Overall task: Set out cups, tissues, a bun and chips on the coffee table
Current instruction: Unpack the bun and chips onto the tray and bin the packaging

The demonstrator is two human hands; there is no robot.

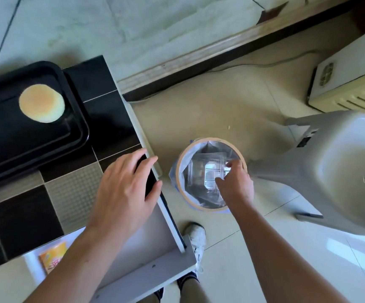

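Bare forearms, white lace-up sneaker point(197, 239), dark sock.

A round, tan-rimmed waste bin point(210, 174) lined with a translucent bag stands on the beige floor. Inside it lies a clear plastic clamshell box point(205, 171). Right of the bin is a grey plastic stool point(321, 171); beyond the stool, a cream slatted appliance point(350, 88)

The black rectangular tray point(76, 132) runs off the left edge. The person's left forearm hides part of the orange snack packet point(51, 258), its print blurred.
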